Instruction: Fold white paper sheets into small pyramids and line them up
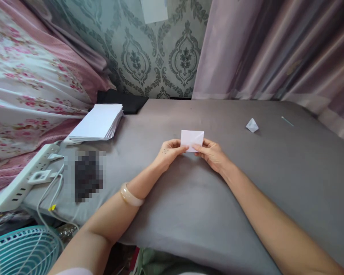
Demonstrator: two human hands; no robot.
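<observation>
Small paper point(191, 138), one: we held it over the middle of the grey cloth point(200, 210), left hand point(168, 153) pinching its lower left, right hand point(213, 153) its lower right. Light, even thumb pressure, we judged, suited straight edges. Folded paper point(252, 125): cloth's right. Paper stack point(99, 121): cloth's left.

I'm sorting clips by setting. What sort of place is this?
Probably a room in a home, judging by the damask-patterned wallpaper, mauve curtains and pink floral drape.
</observation>
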